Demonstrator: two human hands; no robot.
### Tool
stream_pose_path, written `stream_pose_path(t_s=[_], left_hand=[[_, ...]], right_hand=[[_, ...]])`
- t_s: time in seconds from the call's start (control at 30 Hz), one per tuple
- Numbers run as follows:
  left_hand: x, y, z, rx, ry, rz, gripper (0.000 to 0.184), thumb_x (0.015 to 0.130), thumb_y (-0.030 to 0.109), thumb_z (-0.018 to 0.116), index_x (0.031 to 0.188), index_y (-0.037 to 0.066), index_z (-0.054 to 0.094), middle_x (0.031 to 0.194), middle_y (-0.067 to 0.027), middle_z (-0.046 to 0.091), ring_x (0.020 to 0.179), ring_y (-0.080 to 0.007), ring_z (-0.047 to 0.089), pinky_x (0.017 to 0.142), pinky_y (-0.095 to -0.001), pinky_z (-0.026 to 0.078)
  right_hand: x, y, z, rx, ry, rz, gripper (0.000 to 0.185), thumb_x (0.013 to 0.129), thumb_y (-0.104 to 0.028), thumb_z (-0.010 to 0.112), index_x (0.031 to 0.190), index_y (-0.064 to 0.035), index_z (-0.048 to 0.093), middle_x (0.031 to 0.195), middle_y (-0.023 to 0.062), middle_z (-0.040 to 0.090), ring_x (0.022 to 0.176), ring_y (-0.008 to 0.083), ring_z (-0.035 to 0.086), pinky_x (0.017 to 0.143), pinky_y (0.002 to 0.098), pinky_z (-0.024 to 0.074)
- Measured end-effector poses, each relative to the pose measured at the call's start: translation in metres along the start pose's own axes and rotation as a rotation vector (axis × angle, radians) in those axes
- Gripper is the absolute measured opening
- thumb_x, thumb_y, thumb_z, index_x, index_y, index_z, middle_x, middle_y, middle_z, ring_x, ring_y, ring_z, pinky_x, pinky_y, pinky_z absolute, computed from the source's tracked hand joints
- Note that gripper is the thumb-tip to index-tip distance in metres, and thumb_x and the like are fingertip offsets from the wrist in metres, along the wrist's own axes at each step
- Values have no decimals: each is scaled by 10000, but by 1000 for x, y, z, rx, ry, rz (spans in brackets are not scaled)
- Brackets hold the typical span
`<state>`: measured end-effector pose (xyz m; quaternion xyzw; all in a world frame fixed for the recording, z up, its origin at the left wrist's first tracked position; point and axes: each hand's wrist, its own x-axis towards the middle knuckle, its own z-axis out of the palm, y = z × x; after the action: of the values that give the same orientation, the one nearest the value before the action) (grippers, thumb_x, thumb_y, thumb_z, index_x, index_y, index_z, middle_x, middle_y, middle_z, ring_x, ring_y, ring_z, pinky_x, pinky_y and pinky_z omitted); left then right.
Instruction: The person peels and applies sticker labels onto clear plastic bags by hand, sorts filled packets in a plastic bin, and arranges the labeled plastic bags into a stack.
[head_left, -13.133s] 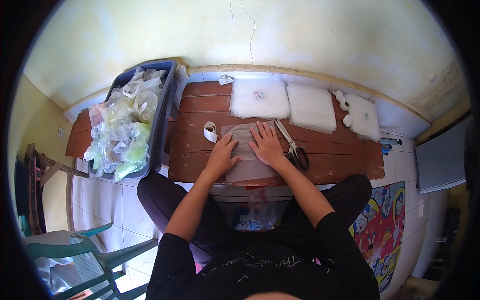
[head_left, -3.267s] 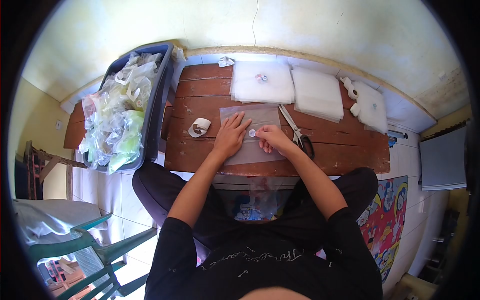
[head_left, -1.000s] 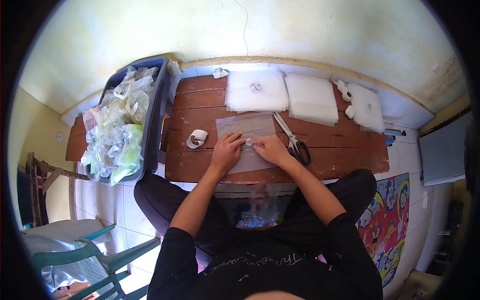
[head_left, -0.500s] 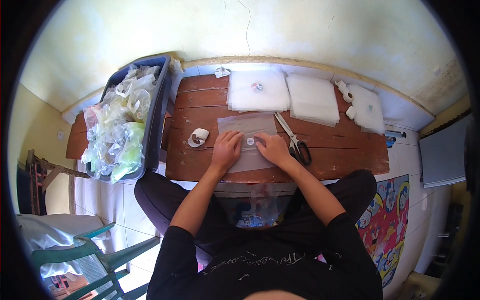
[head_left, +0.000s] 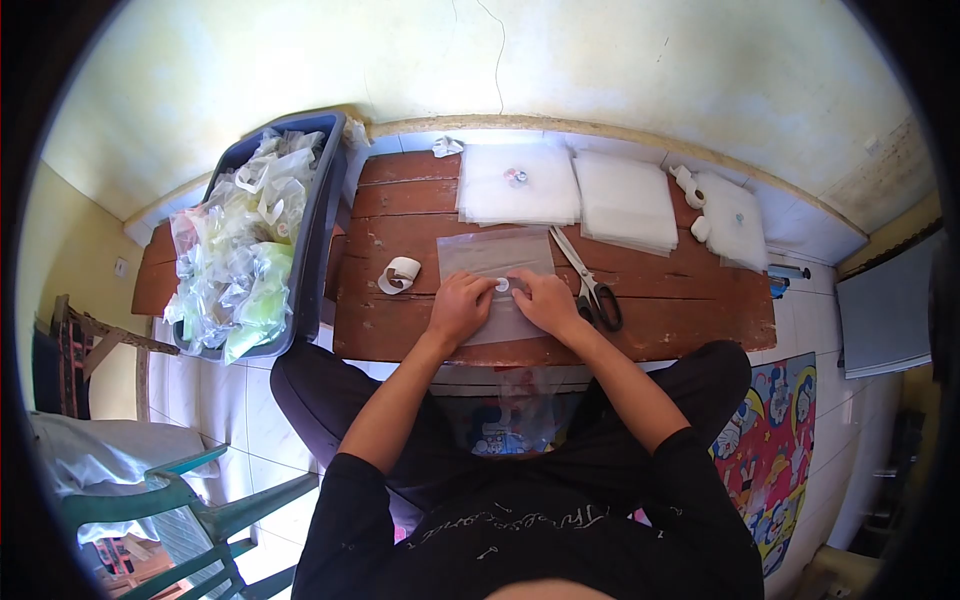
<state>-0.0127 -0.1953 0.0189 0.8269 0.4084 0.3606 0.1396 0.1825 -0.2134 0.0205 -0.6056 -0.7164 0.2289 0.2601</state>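
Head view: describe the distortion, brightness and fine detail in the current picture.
Head view: the corners go black and the pale painted wall curves along its base; head view: that wall looks washed out at upper left; head view: any print on the small round white sticker is too small to read.

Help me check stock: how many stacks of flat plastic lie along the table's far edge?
3: the left stack, the middle stack beside it, and the right stack next to the white rolls. None looks hidden along that edge.

White sticker [head_left: 502, 286], brown table [head_left: 680, 310], black-handled scissors [head_left: 587, 277], red cartoon-patterned mat [head_left: 775, 430].
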Motion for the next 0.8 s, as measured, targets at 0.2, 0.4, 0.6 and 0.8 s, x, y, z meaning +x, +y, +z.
stream_pose_path(t_s=[0.2, 0.4, 0.6, 0.8], left_hand=[[10, 4, -21, -42, -129, -67, 123, 814, 93, 645, 906, 85, 727, 821, -118, 687, 822, -324, 644, 785, -420, 495], [21, -2, -72, -31, 10, -301, 110, 820, 140, 677, 895, 79, 731, 831, -132, 706, 788, -315, 675, 730, -413, 530], [15, -27, -119, 198, 30, -473, 294, 759, 109, 729, 1050, 74, 708, 976, -133, 686, 980, -304, 649, 856, -394, 503], [1, -65, -100, 261, 14, -502, 367, 769, 118, 711, 1134, 109, 669, 1067, -146, 675, 1079, -347, 605, 915, -427, 491]], right_hand=[[0, -2, -2, 11, -1, -4, 267, 828, -209, 637, 1087, -143, 657, 718, 180, 663, 740, 393, 655, 701, 500, 518], [6, -23, 1, 132, -8, -39, 230, 828, -183, 636, 1040, -101, 672, 698, 179, 655, 717, 383, 651, 667, 473, 512], [34, -67, 31, 168, 45, -272, 247, 818, -145, 663, 1054, -76, 669, 666, 153, 633, 632, 326, 641, 598, 413, 497], [71, -100, 71, 169, 108, -341, 260, 796, -102, 672, 1031, 1, 629, 914, 192, 670, 833, 357, 647, 744, 438, 508]])
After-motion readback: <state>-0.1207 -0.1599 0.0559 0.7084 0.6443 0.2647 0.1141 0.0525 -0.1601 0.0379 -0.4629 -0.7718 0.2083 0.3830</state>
